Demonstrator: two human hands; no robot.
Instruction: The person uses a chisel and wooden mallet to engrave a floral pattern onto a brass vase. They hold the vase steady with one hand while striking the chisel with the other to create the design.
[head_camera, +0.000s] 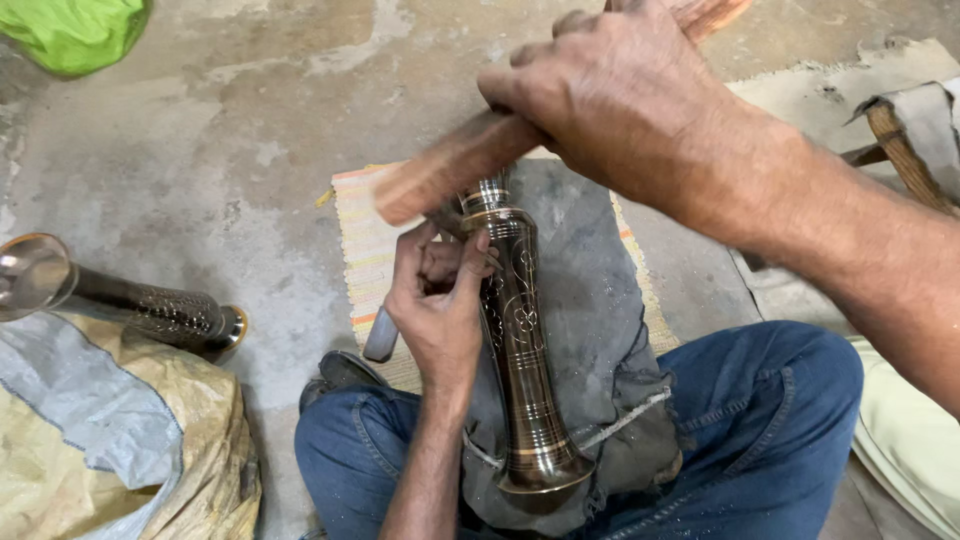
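From the head view I see my left hand (440, 305) clenched around a small tool, too hidden by my fingers to make out, its tip pressed against the engraved brass vase (520, 340). The vase lies lengthwise over a grey cloth (590, 290) across my lap, flared base toward me, narrow neck pointing away. My right hand (610, 95) is above the vase's neck, its grip closed on a wooden mallet (450, 165), whose blurred head hangs just over my left hand.

To do this well, I judge the tool must sit steady on the engraved line and the mallet should land square and light, so the mark does not skid across the metal.

Left of the vase, well apart, a second brass vase (130, 305) lies on a yellow sack (200, 440). Beyond the vase's neck a striped mat (360, 240) covers the concrete floor (200, 130); a green cloth (75, 30) sits far to the left.
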